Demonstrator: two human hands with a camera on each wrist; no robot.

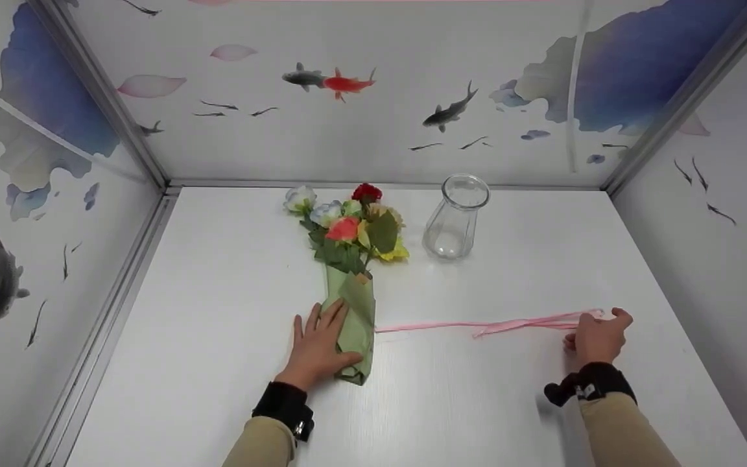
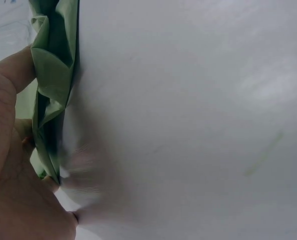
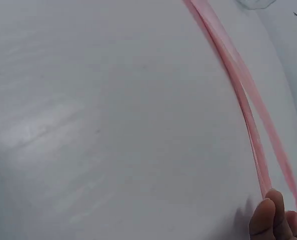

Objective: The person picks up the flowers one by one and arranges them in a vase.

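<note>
A bouquet of artificial-looking flowers (image 1: 342, 229) in red, pink, yellow and pale blue lies on the table, its stems wrapped in green paper (image 1: 358, 318). My left hand (image 1: 314, 350) rests on the lower wrap, fingers spread over its left side and thumb across the bottom end. In the left wrist view the creased paper (image 2: 56, 75) stands against that thumb. From the wrap's right edge a pink ribbon (image 1: 438, 325) runs nearly straight to the right. My right hand (image 1: 597, 340) pinches the ribbon's far part; in the right wrist view its strands (image 3: 243, 100) lead to the fingertips.
A glass vase (image 1: 450, 237) stands behind the ribbon, right of the flowers. The white table (image 1: 218, 311) is enclosed by a back wall (image 1: 360, 149) and side walls printed with fish and petals.
</note>
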